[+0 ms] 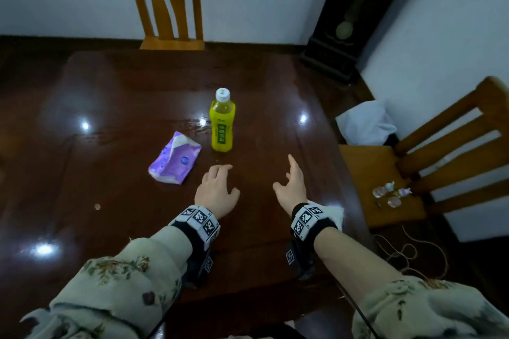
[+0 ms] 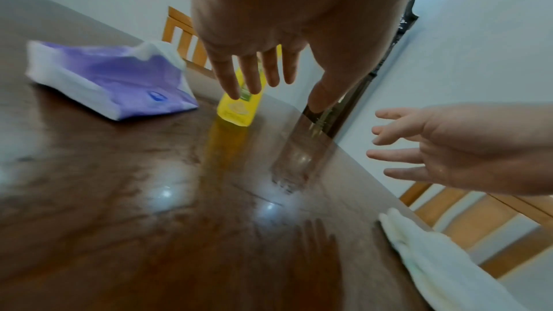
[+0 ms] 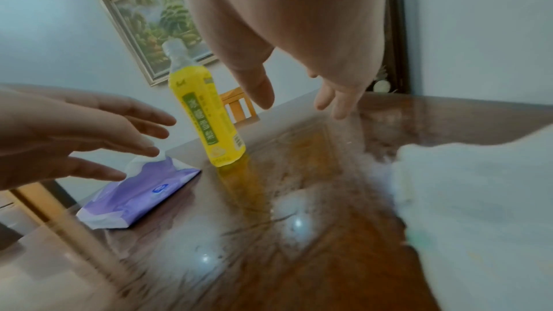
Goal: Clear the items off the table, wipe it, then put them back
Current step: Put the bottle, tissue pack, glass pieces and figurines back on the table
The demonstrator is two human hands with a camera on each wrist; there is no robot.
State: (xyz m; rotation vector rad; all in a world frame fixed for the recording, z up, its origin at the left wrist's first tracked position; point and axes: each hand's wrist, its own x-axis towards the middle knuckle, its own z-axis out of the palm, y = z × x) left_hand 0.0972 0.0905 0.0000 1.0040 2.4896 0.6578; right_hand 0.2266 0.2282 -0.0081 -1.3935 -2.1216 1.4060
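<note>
A yellow drink bottle (image 1: 222,121) (image 2: 238,108) (image 3: 205,115) with a white cap stands upright near the middle of the dark glossy table (image 1: 124,107). Left of it lies a purple tissue pack (image 1: 175,158) (image 2: 113,79) (image 3: 140,194). My left hand (image 1: 217,187) (image 2: 257,70) hovers just in front of the bottle, fingers straight and spread, holding nothing. My right hand (image 1: 292,181) (image 3: 299,93) hangs open to the right of the bottle, also empty. A white cloth (image 1: 334,213) (image 2: 434,252) (image 3: 478,198) lies on the table by my right wrist.
A wooden chair (image 1: 165,8) stands at the far side. Another chair (image 1: 429,159) at the right carries small trinkets (image 1: 391,192) and a white bag (image 1: 366,124). A dark clock case (image 1: 355,14) fills the corner. A small crumb (image 1: 97,206) lies at front left.
</note>
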